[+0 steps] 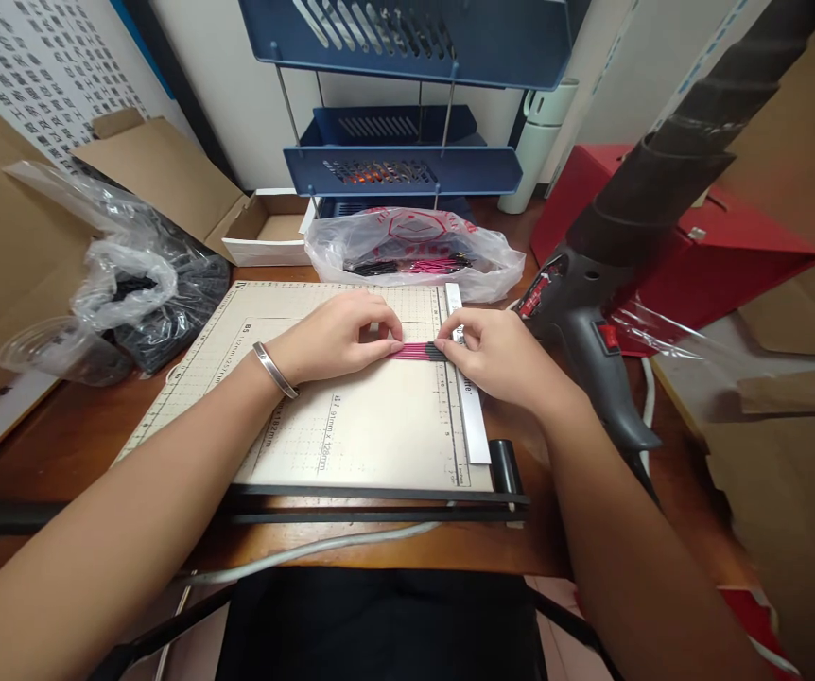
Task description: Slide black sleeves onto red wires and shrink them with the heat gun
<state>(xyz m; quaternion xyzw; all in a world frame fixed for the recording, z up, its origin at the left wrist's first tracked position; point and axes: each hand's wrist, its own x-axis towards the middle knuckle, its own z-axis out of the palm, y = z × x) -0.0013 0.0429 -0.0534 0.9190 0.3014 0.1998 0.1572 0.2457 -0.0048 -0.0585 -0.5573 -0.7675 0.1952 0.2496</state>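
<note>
A small bundle of thin pink wires with black ends (414, 351) lies across the cream board of a paper cutter (372, 416), close to its ruled right edge. My left hand (347, 331) pinches the left part of the bundle between thumb and fingers. At the other end, the fingertips of my right hand (489, 350) are closed on the black ends, beside the white strip (475, 426). The wire tips under my fingers are hidden. Along the board's front side runs the cutter's black bar (379, 492).
Behind the board sits a clear plastic bag (478, 255) holding more pink and black pieces. A heat gun (598, 331) stands close on the right, before a red box (734, 236). Blue shelves (407, 170), an open carton (266, 251) and a black-filled bag (166, 293) surround the board.
</note>
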